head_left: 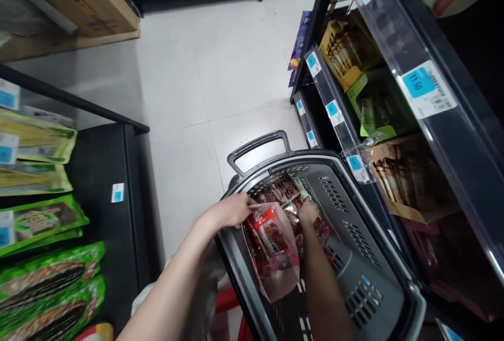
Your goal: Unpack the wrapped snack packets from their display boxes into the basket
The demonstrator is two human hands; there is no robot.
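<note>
Head view — left grip [238, 210] pinches the rim of the carton [277, 286] to its right; right grip [309, 210], can't tell.

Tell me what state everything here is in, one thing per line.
Dark grey plastic shopping basket: open-topped, holding packets.
Pale pink thin-walled container: open, inside the basket, holding red packets.
Left hand: gripping the container's edge.
Right hand: inside the basket, grip unclear.
Yellow cardboard display box: open, stocked.
</note>
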